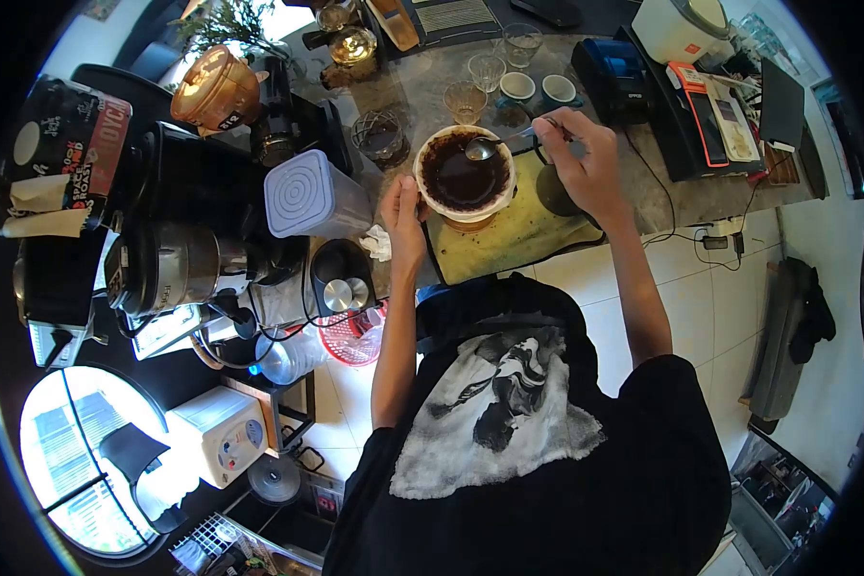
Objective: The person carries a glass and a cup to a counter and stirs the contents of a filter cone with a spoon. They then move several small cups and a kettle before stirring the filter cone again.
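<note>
The left hand (405, 217) curls against the round white filter cone (420, 195) at nine o'clock, its grip unclear, above yellow-green cloth (461, 252) on the grey stone counter (408, 82). The silver metal spoon (481, 149) points between eight and nine o'clock, long axis slanting up to the right hand's (584, 158) closed, pinching fingers; white-tiled floor (677, 302) at four.

1. On the counter (680, 200), a cloth (518, 248) is laid along the near edge.
2. Over the cloth's back part, a coffee filter (464, 178) is placed, with coffee grounds (461, 187) contained inside.
3. A spoon (481, 149) is held over the filter.
4. To the filter's left, a lidded container (309, 197) is set.
5. Behind the filter, glasses (487, 72) are grouped, with two cups (517, 88) placed beside them.
6. At right, a card terminal (698, 115) is positioned.
</note>
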Motion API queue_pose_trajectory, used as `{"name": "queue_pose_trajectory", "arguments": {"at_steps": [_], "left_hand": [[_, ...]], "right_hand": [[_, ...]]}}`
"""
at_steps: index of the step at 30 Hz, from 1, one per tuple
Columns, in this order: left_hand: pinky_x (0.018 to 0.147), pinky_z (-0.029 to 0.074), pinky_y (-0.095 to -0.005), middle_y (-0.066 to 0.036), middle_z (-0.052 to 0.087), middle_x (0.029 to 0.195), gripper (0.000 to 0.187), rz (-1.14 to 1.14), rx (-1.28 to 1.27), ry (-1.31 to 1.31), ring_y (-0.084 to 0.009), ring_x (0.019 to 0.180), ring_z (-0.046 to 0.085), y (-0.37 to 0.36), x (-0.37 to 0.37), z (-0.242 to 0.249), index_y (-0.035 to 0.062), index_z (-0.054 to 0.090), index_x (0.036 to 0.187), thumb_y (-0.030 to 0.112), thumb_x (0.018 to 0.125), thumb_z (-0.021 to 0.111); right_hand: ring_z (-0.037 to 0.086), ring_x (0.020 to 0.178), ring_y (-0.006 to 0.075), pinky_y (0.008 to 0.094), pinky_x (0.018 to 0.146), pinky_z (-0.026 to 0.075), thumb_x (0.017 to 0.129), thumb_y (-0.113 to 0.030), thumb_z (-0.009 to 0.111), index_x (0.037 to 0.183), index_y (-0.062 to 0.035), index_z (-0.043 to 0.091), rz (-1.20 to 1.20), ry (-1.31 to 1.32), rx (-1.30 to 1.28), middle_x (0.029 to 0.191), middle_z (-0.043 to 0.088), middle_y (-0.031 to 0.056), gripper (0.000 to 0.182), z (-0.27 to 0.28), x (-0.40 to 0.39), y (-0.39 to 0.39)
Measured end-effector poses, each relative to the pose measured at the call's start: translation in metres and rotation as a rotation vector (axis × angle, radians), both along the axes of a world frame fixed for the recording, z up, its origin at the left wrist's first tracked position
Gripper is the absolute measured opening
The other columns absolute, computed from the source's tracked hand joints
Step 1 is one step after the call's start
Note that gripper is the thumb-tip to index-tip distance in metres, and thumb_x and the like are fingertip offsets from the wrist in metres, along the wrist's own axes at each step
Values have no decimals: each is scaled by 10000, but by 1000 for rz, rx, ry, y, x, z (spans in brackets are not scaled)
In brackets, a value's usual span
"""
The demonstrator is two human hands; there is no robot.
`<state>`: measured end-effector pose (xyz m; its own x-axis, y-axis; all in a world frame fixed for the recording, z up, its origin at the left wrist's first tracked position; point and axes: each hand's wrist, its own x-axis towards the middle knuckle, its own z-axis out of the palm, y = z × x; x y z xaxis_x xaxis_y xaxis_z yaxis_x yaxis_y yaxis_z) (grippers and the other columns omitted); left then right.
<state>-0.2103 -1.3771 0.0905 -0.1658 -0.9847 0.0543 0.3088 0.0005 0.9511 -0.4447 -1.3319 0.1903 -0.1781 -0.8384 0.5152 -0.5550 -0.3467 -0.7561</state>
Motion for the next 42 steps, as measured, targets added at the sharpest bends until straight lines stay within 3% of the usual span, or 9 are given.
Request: {"name": "queue_pose_trajectory", "arguments": {"at_steps": [11,14,20,23,25,31,34,41,42], "left_hand": [[546,294,-200,74,412,698,324,10,6,-29,-19,619,356,3,0,5,112,499,788,326,1030,475],[547,292,-197,76,406,697,322,14,-8,-62,-16,622,353,3,1,5,118,493,784,323,1032,473],[556,290,-190,78,402,705,327,12,14,-39,-12,632,352,6,0,10,117,480,776,316,1035,470],[561,289,-193,77,396,708,332,12,4,-63,-13,634,351,4,0,4,111,474,773,313,1036,467],[547,272,-171,93,485,757,301,8,-32,-66,6,638,396,2,3,-4,106,588,921,354,1030,459],[554,304,-168,86,506,777,306,-26,-53,-75,6,657,423,2,6,-5,98,585,930,359,1030,460],[548,268,-201,78,380,693,341,26,-23,-56,-18,618,324,4,-2,6,105,467,764,310,1036,462],[541,261,-199,79,382,685,342,44,-19,-68,-13,617,329,4,0,1,106,468,762,311,1036,462],[558,299,-177,79,455,745,312,17,-24,-81,-2,650,389,3,2,-2,97,527,850,340,1032,459]], "right_hand": [[487,540,239,325,636,399,901,-184,657,841,-40,640,68,270,-103,591,551,78,157,-10,4,-8],[495,611,217,322,627,396,905,-169,652,854,1,644,101,267,-15,674,602,96,178,-15,3,-10],[439,547,156,297,587,358,947,-195,607,800,7,591,135,155,148,607,525,62,251,-29,5,-16],[399,498,124,306,511,315,944,-241,610,763,11,559,108,-70,298,546,434,71,314,-37,3,-19],[355,524,60,268,502,283,956,-229,593,726,6,531,148,-224,330,544,407,7,335,-43,1,-22],[393,515,37,229,497,289,975,-217,575,708,-32,558,208,-493,328,562,456,-43,326,-44,0,-30],[414,518,32,216,497,296,981,-214,573,732,-30,570,193,-534,316,569,466,-41,309,-34,1,-29],[414,531,27,213,498,296,984,-210,578,772,-20,578,213,-518,237,585,473,-44,284,-7,2,-20],[412,534,26,217,495,297,980,-212,585,768,-16,577,208,-481,205,578,462,-30,288,-4,3,-18]]}}
